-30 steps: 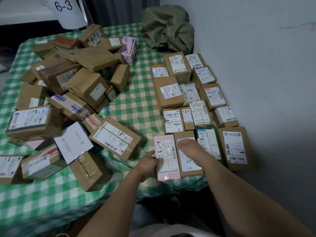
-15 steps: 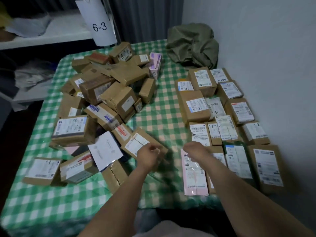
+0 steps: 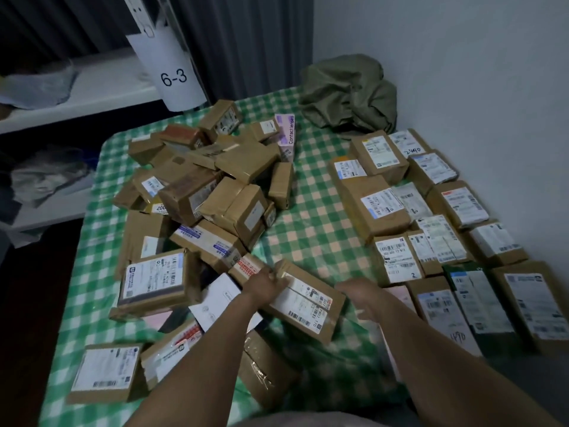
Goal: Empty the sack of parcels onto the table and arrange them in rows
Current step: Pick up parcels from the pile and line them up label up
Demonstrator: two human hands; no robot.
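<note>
Left hand (image 3: 266,286) grips the edge of a flat, labelled cardboard box (image 3: 311,303); right hand (image 3: 358,292) hovers beside it, fingers loosely curled, empty; on the green checked tablecloth (image 3: 311,229), a heap (image 3: 209,192) of taped brown parcels lies left, neat rows (image 3: 400,211) right; the sack (image 3: 348,94), olive and crumpled, slumps at the far corner.

Bare forearms (image 3: 197,359), greyish garment (image 3: 308,422) below

Label print (image 3: 397,257) too small to read, pink parcel (image 3: 400,295) half behind right forearm (image 3: 431,343)
</note>
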